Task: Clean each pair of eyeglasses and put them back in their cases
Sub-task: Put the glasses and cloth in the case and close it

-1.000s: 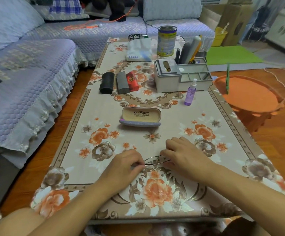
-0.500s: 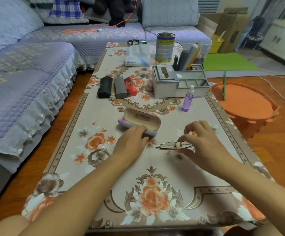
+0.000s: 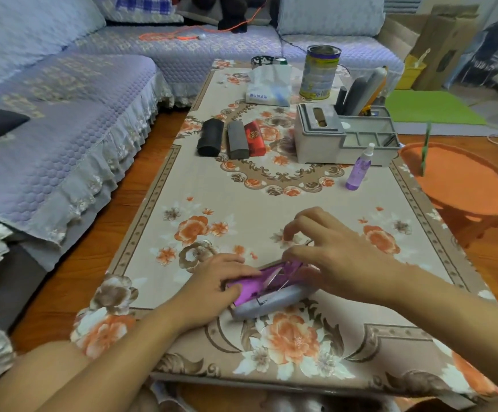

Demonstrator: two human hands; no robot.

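An open glasses case, grey outside with a purple lining, lies near the table's front edge. Thin metal-framed eyeglasses sit partly inside it, over the lining. My left hand grips the case's left end, fingers over its edge and thumb on the lining. My right hand hovers over the case's right end with curled fingers pinching the glasses; it hides most of the frame. Three closed cases lie side by side farther back: black, grey and red.
A purple spray bottle stands beside a grey desk organizer. Behind them are a tin can and a tissue pack. An orange stool stands right of the table, and a sofa runs along the left.
My left hand pulled the open case from the table's middle to the front. My right hand carried the glasses from the tablecloth into the case.
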